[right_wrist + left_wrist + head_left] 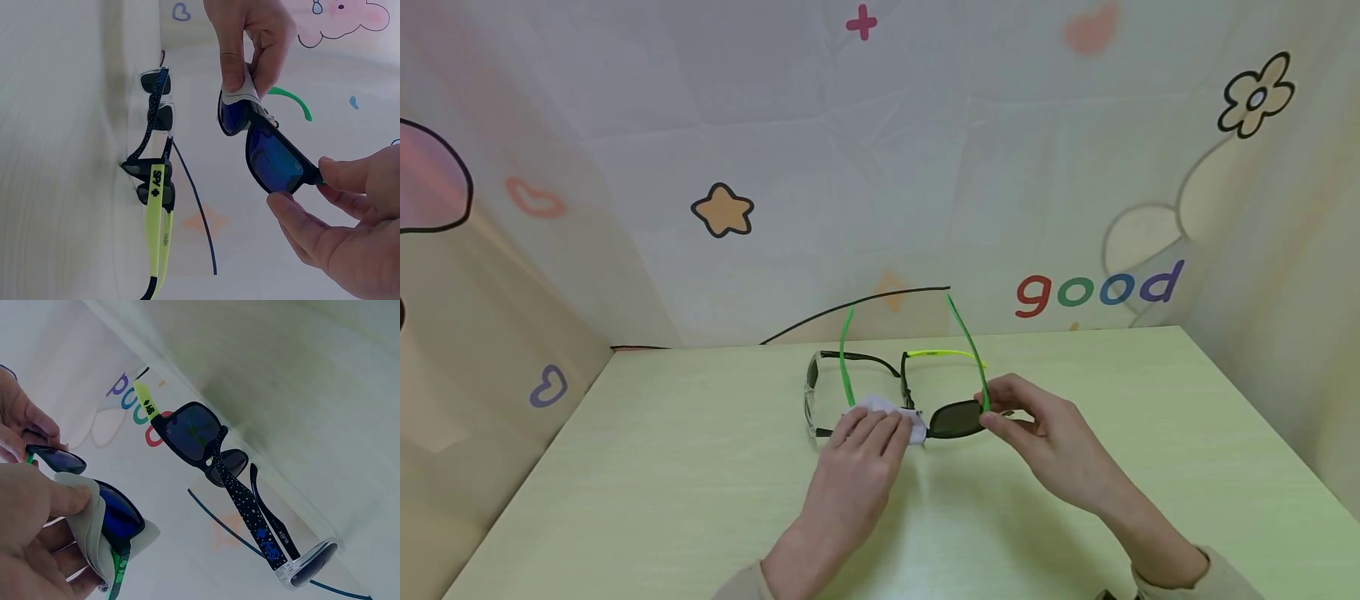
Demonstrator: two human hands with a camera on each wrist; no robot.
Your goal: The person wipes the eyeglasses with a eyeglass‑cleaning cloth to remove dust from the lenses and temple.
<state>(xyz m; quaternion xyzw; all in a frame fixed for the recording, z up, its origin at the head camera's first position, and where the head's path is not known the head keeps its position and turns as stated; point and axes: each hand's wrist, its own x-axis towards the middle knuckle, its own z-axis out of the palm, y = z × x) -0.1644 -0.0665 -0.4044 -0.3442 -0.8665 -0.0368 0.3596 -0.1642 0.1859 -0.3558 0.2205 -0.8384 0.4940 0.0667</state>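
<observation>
Between both hands are black-framed sunglasses (pixel 955 419) with green temples and blue mirrored lenses, held above the table. My left hand (pixel 857 475) pinches a pale cleaning cloth (pixel 94 515) folded over one lens, with thumb on one side and fingers on the other. That lens is partly hidden by the cloth. My right hand (pixel 1056 442) grips the other end of the frame near the hinge, thumb and fingers pinching it, as the right wrist view shows. The other blue lens (pixel 272 156) is uncovered there.
Behind the hands, two more pairs stand on the pale table (pixel 662 467): clear-framed sunglasses (pixel 287 569) with speckled dark temples, and black sunglasses (pixel 194 431) with yellow temples. A printed curtain (pixel 850 167) hangs along the table's back edge.
</observation>
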